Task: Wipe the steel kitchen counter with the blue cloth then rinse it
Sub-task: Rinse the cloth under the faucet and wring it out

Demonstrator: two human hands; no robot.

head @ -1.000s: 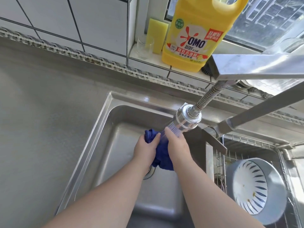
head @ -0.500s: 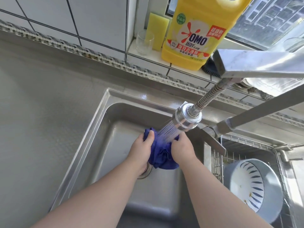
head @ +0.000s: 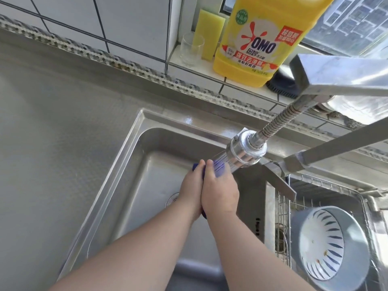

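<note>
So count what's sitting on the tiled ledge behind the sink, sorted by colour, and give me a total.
Yellow: 2, the detergent jug and the sponge
Clear: 1, the glass
Black: 1, a ribbed item partly hidden by the faucet
Total: 4

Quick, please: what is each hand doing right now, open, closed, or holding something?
Left hand: closed on the blue cloth, under the spray.
Right hand: closed on the same cloth, pressed against the left.
</note>
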